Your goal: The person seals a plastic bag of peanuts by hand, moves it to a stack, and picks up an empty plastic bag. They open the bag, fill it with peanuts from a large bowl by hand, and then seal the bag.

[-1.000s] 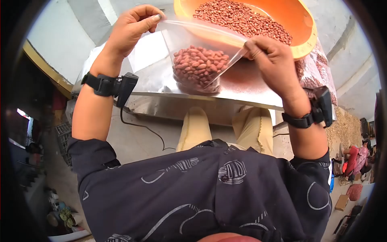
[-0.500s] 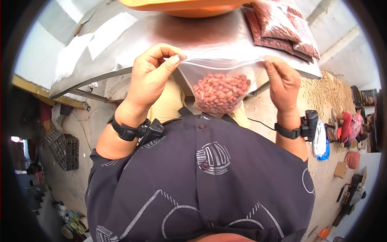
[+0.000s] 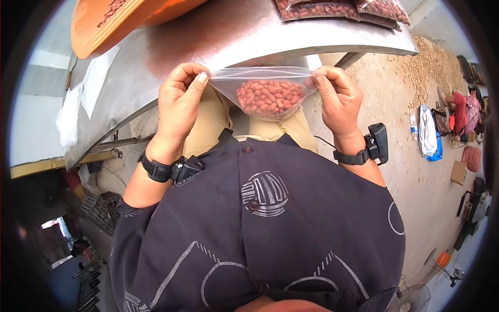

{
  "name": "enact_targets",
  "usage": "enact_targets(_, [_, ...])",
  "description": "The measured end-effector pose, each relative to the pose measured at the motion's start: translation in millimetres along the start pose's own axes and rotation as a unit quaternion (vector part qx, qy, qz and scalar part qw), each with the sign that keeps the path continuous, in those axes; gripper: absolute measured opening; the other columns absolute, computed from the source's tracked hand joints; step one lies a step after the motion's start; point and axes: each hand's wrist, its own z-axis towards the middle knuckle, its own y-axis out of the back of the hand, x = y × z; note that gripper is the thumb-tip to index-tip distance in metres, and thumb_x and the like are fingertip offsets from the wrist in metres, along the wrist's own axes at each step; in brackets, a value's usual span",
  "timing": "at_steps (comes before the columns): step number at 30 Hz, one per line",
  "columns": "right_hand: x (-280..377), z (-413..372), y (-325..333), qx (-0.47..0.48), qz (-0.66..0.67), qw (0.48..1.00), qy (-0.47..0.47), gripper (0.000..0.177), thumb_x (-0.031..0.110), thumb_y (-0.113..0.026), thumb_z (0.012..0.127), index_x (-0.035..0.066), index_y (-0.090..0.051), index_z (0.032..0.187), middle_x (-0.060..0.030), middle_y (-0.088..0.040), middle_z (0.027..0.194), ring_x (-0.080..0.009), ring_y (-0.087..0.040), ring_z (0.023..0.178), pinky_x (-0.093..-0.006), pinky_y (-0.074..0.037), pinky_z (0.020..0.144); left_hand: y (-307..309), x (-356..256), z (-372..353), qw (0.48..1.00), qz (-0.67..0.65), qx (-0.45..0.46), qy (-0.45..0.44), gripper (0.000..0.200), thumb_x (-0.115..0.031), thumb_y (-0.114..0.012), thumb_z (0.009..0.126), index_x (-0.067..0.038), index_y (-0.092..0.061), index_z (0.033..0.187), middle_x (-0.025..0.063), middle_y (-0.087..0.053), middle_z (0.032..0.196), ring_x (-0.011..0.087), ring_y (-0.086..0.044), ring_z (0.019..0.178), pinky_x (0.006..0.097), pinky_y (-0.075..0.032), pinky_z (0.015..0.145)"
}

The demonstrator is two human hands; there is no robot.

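Observation:
A clear zip bag (image 3: pixel 267 93) partly filled with red-brown peanuts hangs in front of my chest, off the table. My left hand (image 3: pixel 179 104) pinches the bag's top left corner between thumb and fingers. My right hand (image 3: pixel 335 96) pinches the top right corner. The bag's top edge is stretched flat between both hands. Each wrist wears a black band with a small device.
A metal table (image 3: pixel 234 39) lies ahead, with an orange basin (image 3: pixel 114 21) of peanuts at its left and filled peanut bags (image 3: pixel 338 9) at its right. Peanuts in shells cover the ground at the right, where a person in red (image 3: pixel 460 112) sits.
The bag has come off the table towards my chest. Both hands drew closer together, stretching the bag's top, and the view tilted so the basin slid to the upper left.

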Motion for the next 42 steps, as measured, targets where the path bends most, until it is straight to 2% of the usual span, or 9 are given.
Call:
enact_targets(1, [0,1,-1,-0.004,0.013,1.0,-0.006,0.009,0.004,-0.064,0.09,-0.003,-0.065,0.093,-0.0055,-0.067,0.082,-0.0094,-0.06,0.073,-0.023,-0.049,0.066,0,-7,1,1.0,0.03,-0.002,-0.01,0.014,-0.009,-0.063,0.092,-0.001,-0.062,0.103,0.0021,-0.065,0.095,0.0074,-0.055,0.086,0.0232,-0.045,0.077])
enact_targets(3, [0,2,0,0.007,-0.003,1.0,0.003,0.009,0.005,-0.064,0.09,-0.004,-0.065,0.094,-0.0055,-0.067,0.082,-0.0093,-0.06,0.073,-0.0228,-0.048,0.066,-7,-26,5,0.97,0.17,-0.001,-0.174,0.023,-0.008,-0.07,0.083,-0.001,-0.063,0.105,0.0064,-0.066,0.095,0.0154,-0.058,0.086,0.0277,-0.046,0.078])
enact_targets(5, [0,2,0,0.015,-0.011,1.0,0.008,0.009,0.005,-0.064,0.09,-0.003,-0.065,0.094,-0.0054,-0.067,0.083,-0.0093,-0.059,0.073,-0.0227,-0.048,0.066,-10,-48,12,0.889,0.296,0.049,-0.346,0.026,-0.008,-0.072,0.08,-0.001,-0.063,0.104,0.0109,-0.065,0.1,0.0214,-0.059,0.092,0.0301,-0.045,0.085])
enact_targets(8, [0,0,0,0.025,-0.002,1.0,0.011,0.008,0.003,-0.066,0.088,-0.003,-0.066,0.092,-0.0055,-0.067,0.082,-0.0098,-0.059,0.072,-0.0228,-0.048,0.066,-46,-69,24,0.851,0.341,0.092,-0.389,0.034,-0.014,-0.077,0.071,-0.004,-0.065,0.101,0.0114,-0.065,0.097,0.0275,-0.059,0.091,0.0348,-0.045,0.083])
enact_targets(15, [2,-3,2,0.04,0.006,0.999,0.03,0.005,0.001,-0.068,0.085,-0.003,-0.068,0.089,-0.0071,-0.068,0.08,-0.0119,-0.063,0.072,-0.0236,-0.049,0.064,-83,-65,37,0.833,0.43,0.211,-0.277,0.017,-0.024,-0.072,0.075,-0.011,-0.07,0.086,0.0013,-0.066,0.08,0.0225,-0.061,0.081,0.0376,-0.042,0.074])
enact_targets(19, [3,-5,0,0.031,0.039,0.999,-0.003,0.006,0.0,-0.068,0.084,-0.003,-0.069,0.09,-0.0083,-0.069,0.082,-0.0125,-0.064,0.072,-0.024,-0.05,0.064,-87,-61,35,0.835,0.421,0.209,-0.287,0.01,-0.02,-0.069,0.077,-0.011,-0.071,0.082,0.0008,-0.065,0.076,0.0222,-0.061,0.079,0.0375,-0.042,0.073])
enact_targets(25, [-3,-1,-1,0.046,0.0,0.996,0.079,0.007,-0.002,-0.067,0.084,-0.003,-0.069,0.092,-0.0104,-0.069,0.089,-0.0155,-0.064,0.077,-0.0244,-0.05,0.066,-88,-58,36,0.844,0.411,0.204,-0.28,0.009,-0.019,-0.069,0.077,-0.01,-0.07,0.08,0.0017,-0.065,0.074,0.0227,-0.061,0.077,0.0375,-0.042,0.071])
enact_targets(33, [-5,-3,-2,0.008,-0.001,0.998,0.06,0.006,-0.002,-0.065,0.085,-0.003,-0.067,0.091,-0.0084,-0.067,0.087,-0.0145,-0.061,0.077,-0.0253,-0.048,0.067,-84,-53,42,0.863,0.373,0.222,-0.259,0.008,-0.016,-0.068,0.076,-0.009,-0.068,0.081,0.0032,-0.064,0.074,0.0249,-0.061,0.077,0.0387,-0.042,0.07])
enact_targets(42, [0,0,-1,0.009,0.026,1.0,-0.003,0.006,0.0,-0.065,0.088,-0.003,-0.067,0.093,-0.0065,-0.066,0.085,-0.011,-0.059,0.076,-0.0232,-0.047,0.068,-81,-49,39,0.856,0.368,0.161,-0.327,0.014,-0.018,-0.074,0.073,-0.012,-0.068,0.084,0.0005,-0.066,0.081,0.0216,-0.061,0.08,0.0355,-0.042,0.074])
